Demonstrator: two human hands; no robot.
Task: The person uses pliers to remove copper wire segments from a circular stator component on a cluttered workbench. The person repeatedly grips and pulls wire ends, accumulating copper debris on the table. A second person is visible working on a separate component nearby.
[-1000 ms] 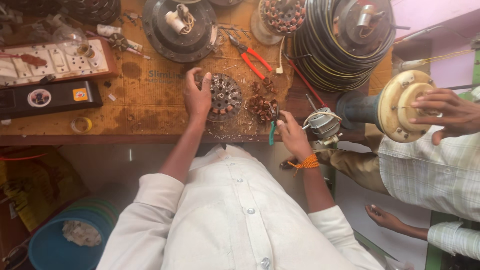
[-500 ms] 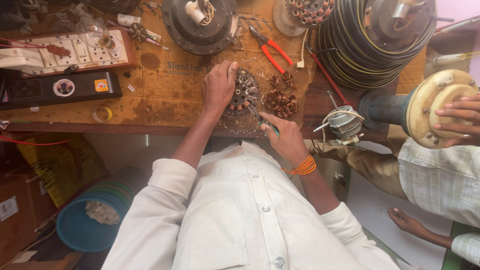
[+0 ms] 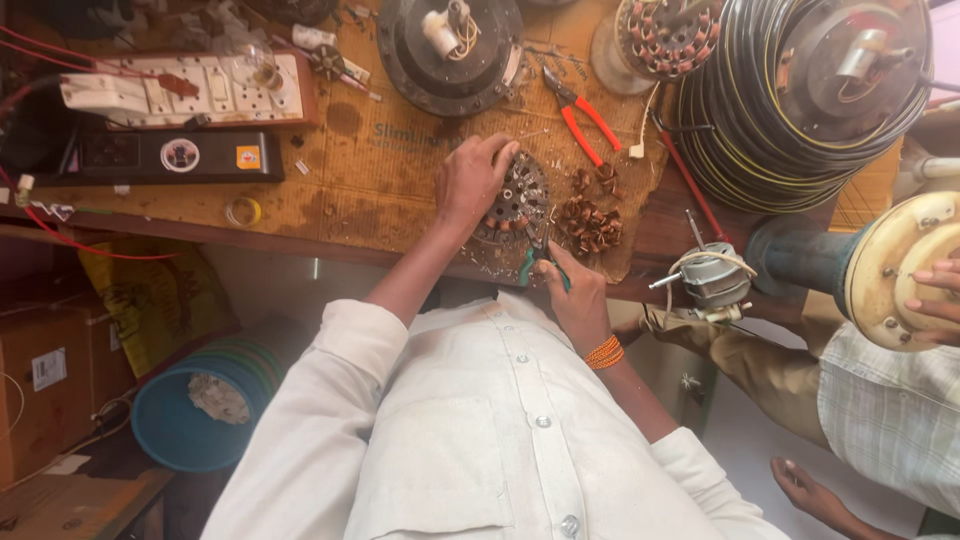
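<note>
My left hand (image 3: 472, 180) presses down on a round motor stator (image 3: 516, 200) with copper windings, lying near the front edge of the wooden workbench (image 3: 350, 190). My right hand (image 3: 572, 290) grips green-handled cutters (image 3: 534, 255) whose jaws touch the stator's near rim. A pile of cut copper wire coils (image 3: 590, 225) lies just to the right of the stator.
Red-handled pliers (image 3: 585, 115), a dark fan motor housing (image 3: 450, 45), a second wound stator (image 3: 665, 35) and a large cable coil (image 3: 800, 100) lie behind. A switchboard (image 3: 190, 90) sits left. Another person's hand (image 3: 935, 290) holds a cream motor cover (image 3: 900, 270) at right. A blue bucket (image 3: 185, 410) stands below.
My right hand has brought the green cutters from beside the copper pile to the stator's near rim. My left hand stays on the stator. The view has shifted slightly.
</note>
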